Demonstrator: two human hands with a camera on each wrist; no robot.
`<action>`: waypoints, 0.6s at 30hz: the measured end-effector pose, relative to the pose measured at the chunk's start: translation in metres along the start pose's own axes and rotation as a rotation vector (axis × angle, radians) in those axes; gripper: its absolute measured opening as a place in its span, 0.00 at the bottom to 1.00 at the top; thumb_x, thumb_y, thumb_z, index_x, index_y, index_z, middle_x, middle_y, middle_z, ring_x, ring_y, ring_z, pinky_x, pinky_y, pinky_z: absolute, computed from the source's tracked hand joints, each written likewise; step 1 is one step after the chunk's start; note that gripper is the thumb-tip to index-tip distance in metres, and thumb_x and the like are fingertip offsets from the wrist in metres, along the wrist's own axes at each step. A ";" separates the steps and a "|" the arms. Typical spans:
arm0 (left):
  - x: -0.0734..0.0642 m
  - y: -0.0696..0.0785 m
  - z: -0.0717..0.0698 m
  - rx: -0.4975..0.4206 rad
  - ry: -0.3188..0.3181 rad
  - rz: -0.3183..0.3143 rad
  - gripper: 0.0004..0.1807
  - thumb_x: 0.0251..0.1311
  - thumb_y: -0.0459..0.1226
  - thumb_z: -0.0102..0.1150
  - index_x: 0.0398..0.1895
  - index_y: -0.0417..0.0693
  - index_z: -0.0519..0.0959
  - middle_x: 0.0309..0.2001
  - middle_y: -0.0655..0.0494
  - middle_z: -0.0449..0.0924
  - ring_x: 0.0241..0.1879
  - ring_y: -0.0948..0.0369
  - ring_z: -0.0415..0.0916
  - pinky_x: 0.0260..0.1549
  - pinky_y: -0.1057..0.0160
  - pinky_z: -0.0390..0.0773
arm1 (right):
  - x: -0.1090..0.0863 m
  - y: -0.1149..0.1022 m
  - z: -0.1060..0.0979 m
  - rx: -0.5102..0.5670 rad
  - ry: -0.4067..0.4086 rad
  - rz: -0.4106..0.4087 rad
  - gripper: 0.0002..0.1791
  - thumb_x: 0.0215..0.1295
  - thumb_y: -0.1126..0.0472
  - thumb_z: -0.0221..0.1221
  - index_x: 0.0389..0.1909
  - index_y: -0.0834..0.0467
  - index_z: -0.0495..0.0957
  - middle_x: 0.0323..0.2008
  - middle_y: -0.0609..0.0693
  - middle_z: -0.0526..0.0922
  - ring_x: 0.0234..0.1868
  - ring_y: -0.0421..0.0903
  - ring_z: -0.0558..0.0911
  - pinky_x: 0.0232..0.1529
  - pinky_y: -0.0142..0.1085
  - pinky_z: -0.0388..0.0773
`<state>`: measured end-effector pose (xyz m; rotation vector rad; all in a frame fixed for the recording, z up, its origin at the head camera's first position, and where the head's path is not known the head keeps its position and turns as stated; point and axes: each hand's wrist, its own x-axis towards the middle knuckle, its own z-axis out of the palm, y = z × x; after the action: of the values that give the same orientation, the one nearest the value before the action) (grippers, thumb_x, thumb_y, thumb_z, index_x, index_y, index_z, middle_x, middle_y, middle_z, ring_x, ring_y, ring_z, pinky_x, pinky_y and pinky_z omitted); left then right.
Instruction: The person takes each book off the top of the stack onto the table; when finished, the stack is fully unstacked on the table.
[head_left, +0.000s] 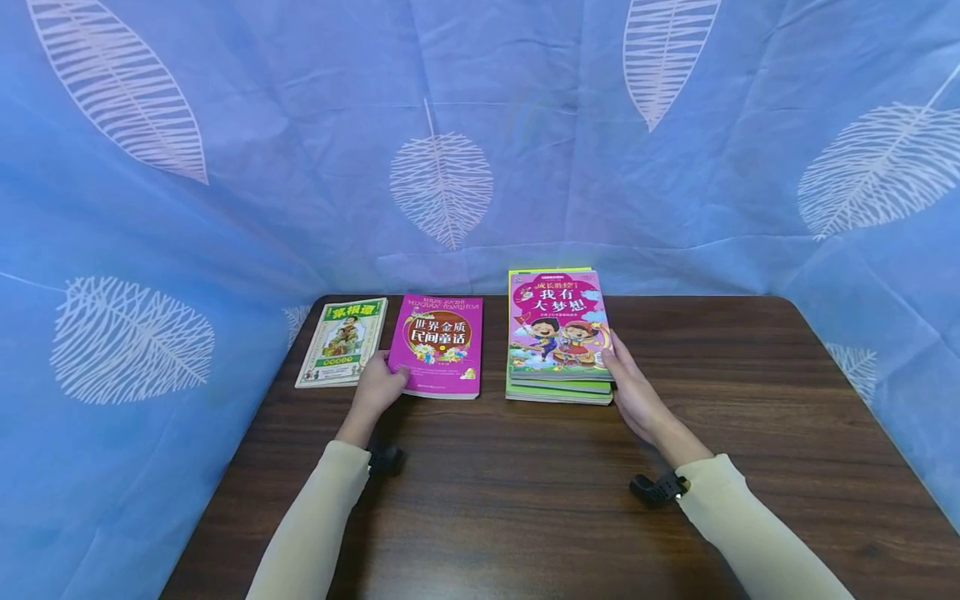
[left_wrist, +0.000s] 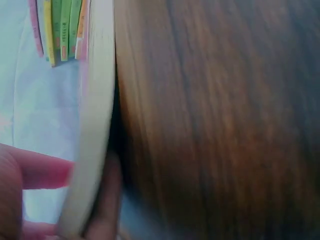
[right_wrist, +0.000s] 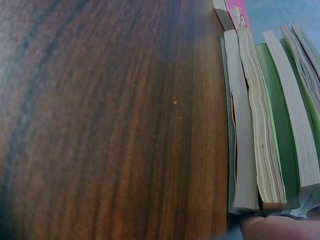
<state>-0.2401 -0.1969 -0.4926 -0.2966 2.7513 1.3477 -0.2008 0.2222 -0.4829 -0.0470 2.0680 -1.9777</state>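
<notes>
A magenta book (head_left: 437, 350) with a round brown title panel lies face up on the table. My left hand (head_left: 377, 388) grips its lower left corner, thumb over the cover. In the left wrist view the book's pale page edge (left_wrist: 97, 100) runs between thumb and fingers (left_wrist: 107, 200). To its right stands a stack of books (head_left: 558, 388), topped by a pink book (head_left: 558, 325) with two cartoon children. My right hand (head_left: 637, 398) holds the stack's right edge, thumb at the pink cover. Uneven page edges (right_wrist: 260, 120) show in the right wrist view; most of that hand is out of frame.
A cream and green book (head_left: 343, 343) lies at the back left of the dark wooden table (head_left: 517, 492), beside the magenta one. Blue cloth (head_left: 540, 167) with white leaf prints hangs behind the table and on both sides.
</notes>
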 end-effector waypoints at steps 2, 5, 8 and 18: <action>-0.001 0.002 -0.001 0.058 -0.007 0.007 0.34 0.72 0.37 0.56 0.74 0.25 0.61 0.66 0.26 0.73 0.67 0.37 0.75 0.68 0.41 0.77 | 0.000 0.001 -0.001 -0.002 0.002 -0.001 0.39 0.85 0.37 0.32 0.85 0.38 0.24 0.86 0.57 0.38 0.86 0.62 0.44 0.84 0.63 0.44; -0.002 0.005 -0.002 0.134 -0.016 0.013 0.36 0.73 0.38 0.57 0.76 0.25 0.59 0.69 0.26 0.71 0.70 0.37 0.72 0.69 0.41 0.76 | 0.000 0.001 -0.003 -0.004 0.006 0.001 0.39 0.85 0.36 0.32 0.85 0.38 0.24 0.86 0.57 0.38 0.86 0.62 0.45 0.84 0.63 0.44; -0.004 0.008 -0.002 0.188 -0.016 0.014 0.37 0.74 0.38 0.58 0.77 0.26 0.59 0.71 0.27 0.68 0.73 0.37 0.69 0.71 0.41 0.73 | 0.000 0.002 -0.003 0.000 0.004 -0.004 0.39 0.85 0.36 0.32 0.85 0.38 0.24 0.86 0.57 0.38 0.86 0.61 0.44 0.84 0.63 0.44; -0.007 0.011 0.005 0.321 0.038 0.174 0.30 0.67 0.38 0.67 0.70 0.36 0.74 0.70 0.32 0.69 0.72 0.36 0.64 0.71 0.37 0.71 | -0.001 0.000 -0.002 -0.011 -0.002 -0.002 0.39 0.85 0.37 0.32 0.85 0.39 0.23 0.87 0.56 0.35 0.86 0.62 0.41 0.84 0.65 0.41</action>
<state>-0.2356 -0.1850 -0.4860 -0.0651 3.0231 0.9117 -0.2006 0.2246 -0.4830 -0.0532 2.0783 -1.9660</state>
